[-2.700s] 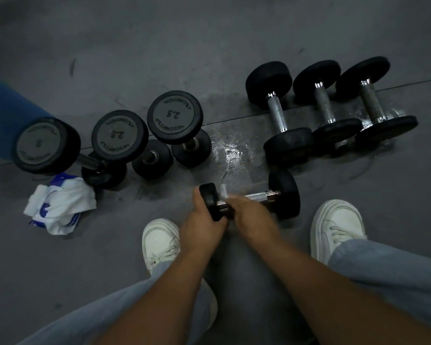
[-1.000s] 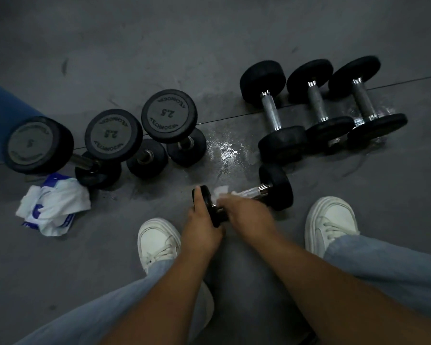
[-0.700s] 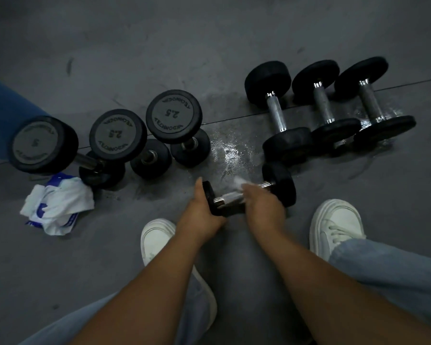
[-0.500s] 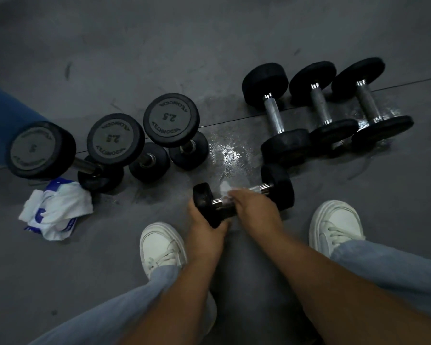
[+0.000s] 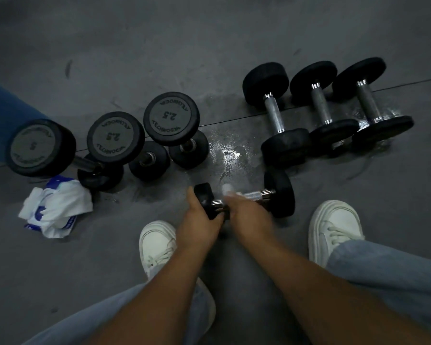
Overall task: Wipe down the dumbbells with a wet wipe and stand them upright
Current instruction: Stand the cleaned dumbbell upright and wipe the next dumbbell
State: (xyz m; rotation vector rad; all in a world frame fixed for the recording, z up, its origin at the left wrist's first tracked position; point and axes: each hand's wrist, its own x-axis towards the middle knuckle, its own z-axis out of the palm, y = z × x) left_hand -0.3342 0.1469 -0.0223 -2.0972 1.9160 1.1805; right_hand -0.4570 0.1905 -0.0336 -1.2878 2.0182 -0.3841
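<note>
A small black dumbbell point(image 5: 280, 192) with a chrome handle lies across the floor in front of my feet. My left hand point(image 5: 199, 220) grips its left head. My right hand point(image 5: 246, 212) is wrapped round the handle with a white wet wipe point(image 5: 228, 190) that sticks out above the fingers. Three dumbbells stand upright at the left: one marked 5 point(image 5: 39, 146) and two marked 2.5 point(image 5: 116, 138) point(image 5: 171, 119). Three more lie on their sides at the right point(image 5: 274, 113) point(image 5: 321, 105) point(image 5: 370, 100).
A crumpled white and blue wipe packet point(image 5: 55, 207) lies on the grey floor at the left. A wet patch point(image 5: 228, 155) shines between the two groups. My white shoes point(image 5: 157, 242) point(image 5: 334, 225) flank the hands. Something blue point(image 5: 3, 115) fills the left edge.
My right hand has slid the wipe back and forth along the handle while the left hand kept its hold on the left head. The other dumbbells have not moved.
</note>
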